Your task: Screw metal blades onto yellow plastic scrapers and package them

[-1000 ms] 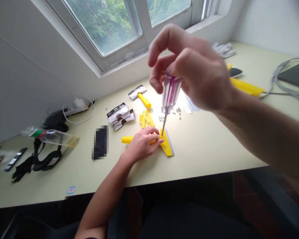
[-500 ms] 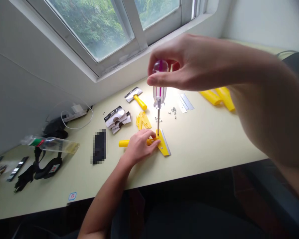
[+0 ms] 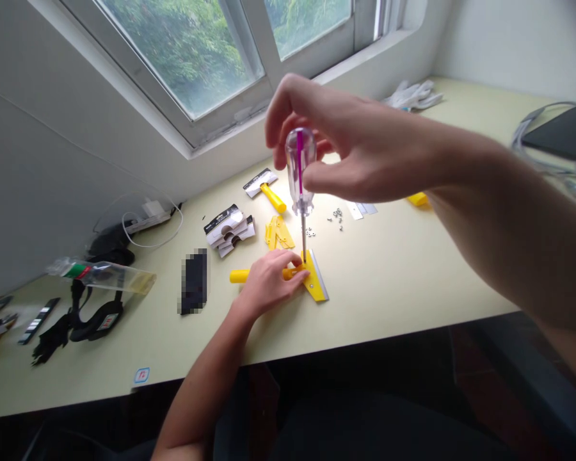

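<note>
With our right hand we're gripping the clear-handled screwdriver upright, tip meeting the yellow scraper! Our left hand is holding that scraper, which is lying on the table, near the yellow plates.

- Right hand holds an upright screwdriver, tip on a yellow scraper.
- Left hand grips the scraper on the table.
- Screws lie beyond.
</note>
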The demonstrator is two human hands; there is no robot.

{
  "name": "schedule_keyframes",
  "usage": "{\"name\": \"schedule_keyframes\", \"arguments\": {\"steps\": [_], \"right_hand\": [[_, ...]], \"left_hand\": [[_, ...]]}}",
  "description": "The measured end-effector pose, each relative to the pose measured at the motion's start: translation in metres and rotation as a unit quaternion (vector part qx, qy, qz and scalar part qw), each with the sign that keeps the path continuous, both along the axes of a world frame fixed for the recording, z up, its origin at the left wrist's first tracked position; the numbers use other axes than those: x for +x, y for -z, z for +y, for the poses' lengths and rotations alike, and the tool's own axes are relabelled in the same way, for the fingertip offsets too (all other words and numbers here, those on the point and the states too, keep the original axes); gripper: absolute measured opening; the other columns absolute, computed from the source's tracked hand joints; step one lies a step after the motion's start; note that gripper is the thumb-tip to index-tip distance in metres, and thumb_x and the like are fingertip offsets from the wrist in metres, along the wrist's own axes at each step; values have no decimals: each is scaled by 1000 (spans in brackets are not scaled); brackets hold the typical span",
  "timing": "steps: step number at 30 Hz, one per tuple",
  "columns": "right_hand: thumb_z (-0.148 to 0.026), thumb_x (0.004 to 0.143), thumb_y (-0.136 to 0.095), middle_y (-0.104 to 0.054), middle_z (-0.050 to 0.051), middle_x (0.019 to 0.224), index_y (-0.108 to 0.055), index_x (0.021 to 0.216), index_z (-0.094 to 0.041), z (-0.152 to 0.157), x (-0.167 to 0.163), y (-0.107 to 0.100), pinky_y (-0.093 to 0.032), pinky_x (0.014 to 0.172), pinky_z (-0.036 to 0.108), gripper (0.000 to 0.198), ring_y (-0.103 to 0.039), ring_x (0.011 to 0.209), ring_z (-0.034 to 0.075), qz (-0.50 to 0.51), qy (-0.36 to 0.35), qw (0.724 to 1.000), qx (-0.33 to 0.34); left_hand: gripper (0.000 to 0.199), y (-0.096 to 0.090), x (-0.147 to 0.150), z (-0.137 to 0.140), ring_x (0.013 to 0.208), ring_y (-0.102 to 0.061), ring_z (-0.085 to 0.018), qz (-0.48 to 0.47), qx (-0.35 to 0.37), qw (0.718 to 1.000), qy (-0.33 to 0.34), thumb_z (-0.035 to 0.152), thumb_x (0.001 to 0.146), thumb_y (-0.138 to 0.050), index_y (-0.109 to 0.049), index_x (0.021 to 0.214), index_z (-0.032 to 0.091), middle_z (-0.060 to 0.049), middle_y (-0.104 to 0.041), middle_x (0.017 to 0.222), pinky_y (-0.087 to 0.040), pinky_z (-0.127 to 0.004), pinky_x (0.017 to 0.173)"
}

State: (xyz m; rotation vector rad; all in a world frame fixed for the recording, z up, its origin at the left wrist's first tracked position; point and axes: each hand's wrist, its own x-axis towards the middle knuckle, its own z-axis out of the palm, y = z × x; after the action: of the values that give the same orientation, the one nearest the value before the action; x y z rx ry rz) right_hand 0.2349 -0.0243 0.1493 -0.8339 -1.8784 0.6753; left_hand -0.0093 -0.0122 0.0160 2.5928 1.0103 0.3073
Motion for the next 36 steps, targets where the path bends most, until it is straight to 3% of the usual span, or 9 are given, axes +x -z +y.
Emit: {"name": "schedule_keyframes", "arguments": {"steps": [4, 14, 19, 22, 26, 29, 34, 36], "right_hand": [[-20, 80, -65, -61, 1, 83, -56, 97, -23, 0, -8, 0, -36, 57, 25, 20, -53, 71, 14, -164, 77, 978, 104], [-24, 86, -61, -57, 1, 96, -52, 91, -20, -5, 5, -12, -39, 66, 23, 11, -53, 83, 10, -145, 112, 964, 194], [-25, 92, -52, -55, 0, 90, -55, 102, -22, -5, 11, -11, -37, 63, 23, 11, -53, 77, 9, -165, 151, 959, 174], [-27, 96, -46, -54, -2, 76, -54, 111, -23, -2, 9, -5, -34, 55, 24, 17, -49, 64, 8, -165, 110, 968, 151], [-23, 93, -49, -54, -2, 68, -54, 102, -20, -1, -3, -2, -31, 51, 23, 10, -46, 58, 9, -145, 12, 986, 86], [-25, 90, -55, -49, -4, 62, -55, 92, -18, -1, -14, 1, -31, 51, 23, 7, -43, 55, 8, -83, -11, 994, 69], [-27, 84, -64, -49, -5, 62, -56, 79, -16, 4, -32, 15, -31, 55, 22, 15, -43, 58, 6, -108, -59, 989, 76], [-26, 86, -62, -44, -7, 59, -53, 79, -16, 5, -39, 21, -30, 53, 20, 15, -41, 54, 4, -58, -79, 992, 81]], "left_hand": [[13, 1, -1, 1, 80, -60, -17, 4, 2, 1000, -6, 34, 86, -65, -62, 88, 21, -1, -67, 89, -48, -33, 73], [21, 0, -2, 2, 87, -64, -17, 3, 1, 1000, 2, 34, 87, -65, -65, 105, 24, -2, -69, 96, -51, -34, 77], [26, -4, -5, 2, 92, -64, -19, 13, -8, 1000, 8, 37, 90, -61, -66, 112, 24, -4, -69, 101, -52, -37, 81], [40, -8, -12, 4, 96, -63, -20, 24, -31, 998, 39, 42, 88, -64, -61, 124, 25, -5, -68, 107, -52, -39, 86], [55, -9, -20, 10, 99, -62, -20, 25, -56, 994, 89, 37, 84, -69, -52, 136, 28, -5, -66, 113, -52, -38, 89], [48, -7, -21, 12, 93, -64, -17, -8, -62, 993, 101, 29, 86, -68, -54, 132, 26, -4, -68, 107, -52, -35, 88], [38, -7, -18, 10, 87, -63, -16, -35, -53, 993, 98, 29, 85, -69, -60, 122, 21, -4, -69, 104, -53, -32, 82], [31, -6, -18, 11, 91, -63, -17, -28, -38, 993, 112, 30, 88, -66, -64, 118, 21, -5, -69, 106, -53, -33, 84]]}}
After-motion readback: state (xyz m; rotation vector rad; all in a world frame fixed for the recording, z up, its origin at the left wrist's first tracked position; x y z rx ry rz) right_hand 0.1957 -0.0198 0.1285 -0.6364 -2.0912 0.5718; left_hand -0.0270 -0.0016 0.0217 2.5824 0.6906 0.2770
